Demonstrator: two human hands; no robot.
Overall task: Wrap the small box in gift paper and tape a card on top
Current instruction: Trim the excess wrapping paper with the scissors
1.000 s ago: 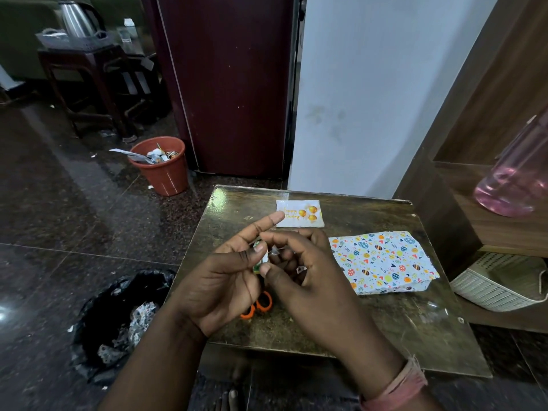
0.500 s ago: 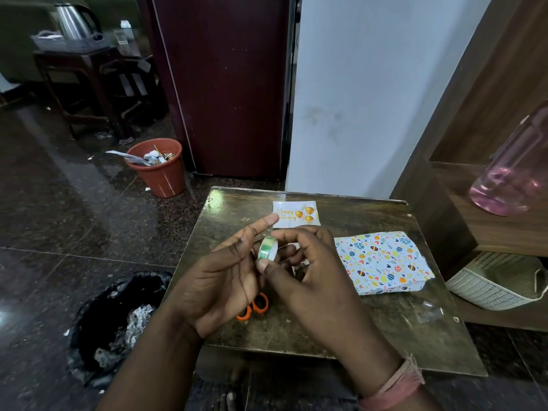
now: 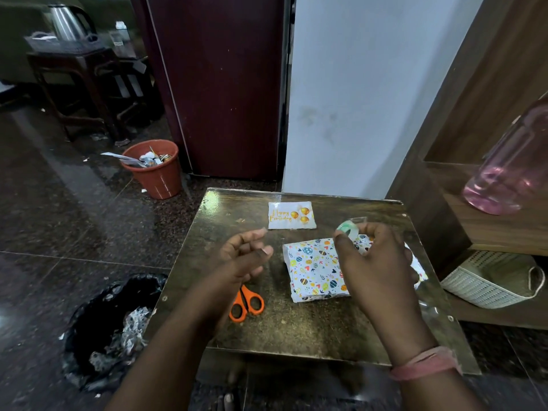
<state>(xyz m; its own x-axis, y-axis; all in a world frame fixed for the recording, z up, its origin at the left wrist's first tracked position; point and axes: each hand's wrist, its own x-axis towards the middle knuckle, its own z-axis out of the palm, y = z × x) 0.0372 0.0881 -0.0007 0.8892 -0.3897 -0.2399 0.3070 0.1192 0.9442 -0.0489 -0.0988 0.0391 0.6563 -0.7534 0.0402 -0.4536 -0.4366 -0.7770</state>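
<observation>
The small box (image 3: 313, 269), wrapped in white paper with coloured eggs, lies on the brown table (image 3: 296, 330) right of centre. A white "Happy Birthday" card (image 3: 292, 215) lies flat behind it near the far edge. My right hand (image 3: 373, 262) hovers over the box's right half and pinches a small green roll of clear tape (image 3: 346, 229) between thumb and fingers. My left hand (image 3: 246, 258) hangs left of the box with loosely curled fingers and nothing visible in it. Orange-handled scissors (image 3: 247, 304) lie below that hand, their blades hidden by my wrist.
On the floor, an orange bin (image 3: 154, 173) stands beyond the table's left corner and a black-bagged bin (image 3: 109, 330) sits close to its left side. A white woven basket (image 3: 492, 281) and a shelf with a pink bottle (image 3: 510, 179) stand to the right.
My hands have drawn apart. The right hand carried the tape roll rightward over the box, and the left hand let go of it and moved left.
</observation>
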